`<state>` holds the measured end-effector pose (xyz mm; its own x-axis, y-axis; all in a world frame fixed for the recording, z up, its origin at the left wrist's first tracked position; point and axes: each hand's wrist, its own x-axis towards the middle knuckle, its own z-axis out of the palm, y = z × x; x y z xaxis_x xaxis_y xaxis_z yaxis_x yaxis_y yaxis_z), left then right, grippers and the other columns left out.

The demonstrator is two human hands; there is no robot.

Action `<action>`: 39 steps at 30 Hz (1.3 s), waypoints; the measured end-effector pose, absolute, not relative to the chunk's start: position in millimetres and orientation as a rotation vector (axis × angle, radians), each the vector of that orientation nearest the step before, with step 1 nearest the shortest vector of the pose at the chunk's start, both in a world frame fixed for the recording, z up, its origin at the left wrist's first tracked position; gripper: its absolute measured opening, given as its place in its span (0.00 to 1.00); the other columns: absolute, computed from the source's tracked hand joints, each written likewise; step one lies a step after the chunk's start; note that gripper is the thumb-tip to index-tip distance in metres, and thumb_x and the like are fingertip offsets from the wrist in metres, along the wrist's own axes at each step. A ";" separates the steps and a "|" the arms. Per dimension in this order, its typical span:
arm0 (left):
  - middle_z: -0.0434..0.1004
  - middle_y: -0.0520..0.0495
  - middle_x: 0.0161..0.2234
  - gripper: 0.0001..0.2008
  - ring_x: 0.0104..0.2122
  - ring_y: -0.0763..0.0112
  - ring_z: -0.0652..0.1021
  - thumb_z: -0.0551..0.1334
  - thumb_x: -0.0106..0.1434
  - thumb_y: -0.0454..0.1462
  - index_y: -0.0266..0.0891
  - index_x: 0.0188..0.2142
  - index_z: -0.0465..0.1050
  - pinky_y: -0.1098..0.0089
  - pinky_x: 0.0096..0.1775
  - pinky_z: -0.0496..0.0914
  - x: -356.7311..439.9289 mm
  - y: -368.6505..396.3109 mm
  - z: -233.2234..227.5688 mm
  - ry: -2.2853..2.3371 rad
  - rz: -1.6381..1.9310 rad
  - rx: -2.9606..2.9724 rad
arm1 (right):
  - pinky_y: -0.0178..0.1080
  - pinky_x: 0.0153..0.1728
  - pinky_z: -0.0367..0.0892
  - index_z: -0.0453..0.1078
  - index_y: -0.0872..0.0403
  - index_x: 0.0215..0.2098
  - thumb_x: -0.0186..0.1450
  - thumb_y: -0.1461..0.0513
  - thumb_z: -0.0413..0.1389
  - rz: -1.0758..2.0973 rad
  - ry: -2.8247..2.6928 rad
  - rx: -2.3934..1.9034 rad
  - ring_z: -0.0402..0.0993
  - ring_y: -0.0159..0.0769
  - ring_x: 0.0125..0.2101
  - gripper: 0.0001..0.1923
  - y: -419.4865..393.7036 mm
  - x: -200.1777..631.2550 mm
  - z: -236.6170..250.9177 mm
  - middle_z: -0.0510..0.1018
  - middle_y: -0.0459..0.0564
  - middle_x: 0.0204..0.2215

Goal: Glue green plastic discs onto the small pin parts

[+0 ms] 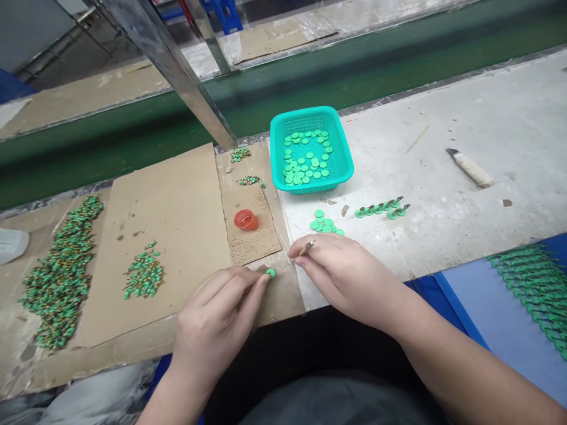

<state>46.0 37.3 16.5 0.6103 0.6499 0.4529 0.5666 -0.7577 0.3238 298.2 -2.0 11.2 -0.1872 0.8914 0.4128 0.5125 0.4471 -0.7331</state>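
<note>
Now I'm pinching a green disc [270,273] in my left hand [217,319] while my right hand [349,277] is gripping a thin pick [307,247], probably needing careful alignment.

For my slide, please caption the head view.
Left hand pinches a green disc; right hand holds a thin tool.

My two hands [221,313] [341,277]. One basket [343,150]. One red cap [245,219]. One knife [470,167]. One disc [270,273] at my fingertips. Two strung rows [381,208]. Loose discs uncountable.

Left hand [217,313] and right hand [343,274] low, fingertips pinched, nearly touching.
</note>
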 end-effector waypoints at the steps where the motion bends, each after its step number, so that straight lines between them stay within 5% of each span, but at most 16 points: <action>1: 0.82 0.52 0.38 0.06 0.38 0.71 0.83 0.68 0.76 0.29 0.42 0.44 0.76 0.69 0.48 0.76 46.2 37.2 15.5 1.010 0.851 2.685 | 0.47 0.54 0.78 0.76 0.55 0.52 0.83 0.66 0.52 0.578 -1.843 -1.184 0.85 0.45 0.49 0.09 -0.7 298.3 11.6 0.87 0.55 0.47; 16: 0.84 0.51 0.38 0.08 0.37 0.69 0.84 0.69 0.73 0.27 0.43 0.43 0.79 0.67 0.45 0.79 49.1 33.1 5.6 1.086 0.948 2.511 | 0.36 0.37 0.64 0.69 0.51 0.38 0.79 0.62 0.62 0.710 -1.854 -1.118 0.76 0.34 0.34 0.10 35.6 286.0 19.5 0.80 0.43 0.34; 29: 0.81 0.51 0.38 0.08 0.36 0.70 0.81 0.69 0.74 0.29 0.43 0.41 0.78 0.67 0.42 0.76 48.3 31.0 6.2 1.163 0.906 2.493 | 0.37 0.44 0.70 0.76 0.50 0.51 0.83 0.63 0.54 0.788 -1.957 -0.932 0.79 0.37 0.40 0.08 42.6 283.3 7.9 0.82 0.45 0.40; 39: 0.81 0.51 0.37 0.08 0.36 0.69 0.81 0.69 0.74 0.29 0.45 0.43 0.77 0.67 0.41 0.76 48.2 31.9 5.0 1.169 0.897 2.539 | 0.38 0.47 0.73 0.78 0.51 0.49 0.83 0.64 0.55 0.796 -1.985 -0.898 0.80 0.36 0.40 0.08 45.3 279.4 6.2 0.83 0.46 0.41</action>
<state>48.2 31.9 5.0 0.5014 0.7442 0.4414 0.6190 -0.6650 0.4180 279.4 45.3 6.2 -0.4289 0.8081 0.4038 0.3056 0.5504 -0.7769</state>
